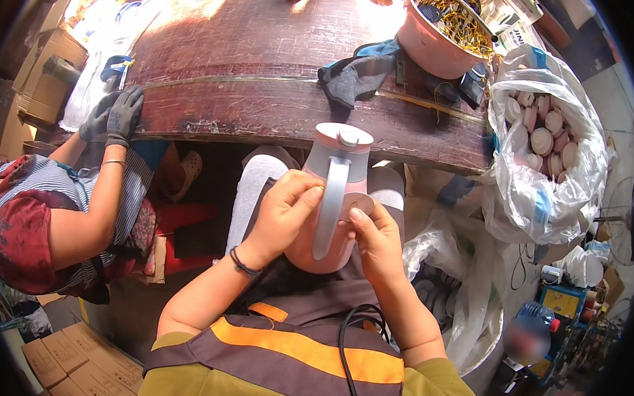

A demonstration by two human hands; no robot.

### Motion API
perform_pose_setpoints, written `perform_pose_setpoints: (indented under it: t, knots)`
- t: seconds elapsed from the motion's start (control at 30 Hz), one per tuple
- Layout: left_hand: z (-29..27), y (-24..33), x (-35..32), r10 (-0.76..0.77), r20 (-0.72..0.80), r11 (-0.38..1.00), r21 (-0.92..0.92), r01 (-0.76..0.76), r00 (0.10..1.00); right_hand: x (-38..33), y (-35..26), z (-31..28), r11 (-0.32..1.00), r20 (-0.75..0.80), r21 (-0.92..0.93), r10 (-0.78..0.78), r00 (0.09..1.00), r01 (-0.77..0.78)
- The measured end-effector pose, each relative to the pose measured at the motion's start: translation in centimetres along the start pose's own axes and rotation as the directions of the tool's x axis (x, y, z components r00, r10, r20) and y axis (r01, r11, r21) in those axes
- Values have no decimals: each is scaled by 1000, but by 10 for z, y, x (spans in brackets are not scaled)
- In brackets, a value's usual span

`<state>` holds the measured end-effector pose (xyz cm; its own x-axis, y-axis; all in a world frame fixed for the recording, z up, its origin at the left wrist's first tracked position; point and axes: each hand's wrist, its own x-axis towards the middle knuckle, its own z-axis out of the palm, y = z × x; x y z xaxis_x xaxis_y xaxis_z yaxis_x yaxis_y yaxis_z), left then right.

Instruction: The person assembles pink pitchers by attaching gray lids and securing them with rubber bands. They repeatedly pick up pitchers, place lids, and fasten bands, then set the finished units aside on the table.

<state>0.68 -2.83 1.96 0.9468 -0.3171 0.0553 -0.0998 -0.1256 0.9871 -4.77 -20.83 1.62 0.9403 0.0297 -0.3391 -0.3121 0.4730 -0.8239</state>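
Note:
A pink and grey lidded jug (343, 145) stands upright on my lap between my knees, its grey handle (331, 206) toward me. My left hand (284, 210) is closed in a pinch just left of the handle; what its fingertips hold, if anything, is hidden. Right of the handle, my right hand (378, 237) pinches a small rounded pale tag (360, 202) between thumb and fingers, close against the jug's body. Part of the jug's side is covered by both hands.
A worn dark-red table (250, 108) lies ahead, bearing a grey-blue cloth (363, 78) and a pink basin (432, 46) of yellow ties. At right, a clear plastic bag (586, 183) holds several pink lids (542, 142). A co-worker's gloved hands (113, 115) rest at left; cardboard boxes (83, 358) sit below.

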Motion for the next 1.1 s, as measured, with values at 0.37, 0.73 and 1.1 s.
perform_pose_setpoints:
  t: [0.37,0.73,1.1]
  knots:
    - [-25,56,-4,96,204,995,-28,-92,974,-8,-18,7,816,284,476,211,935,-329]
    - [-19,64,18,417,368,658,509,-555,831,-23,-29,37,990,305,-125,-20,952,61]
    - [-17,41,29,362,60,901,233,-366,930,0,3,36,993,206,113,15,978,-39]
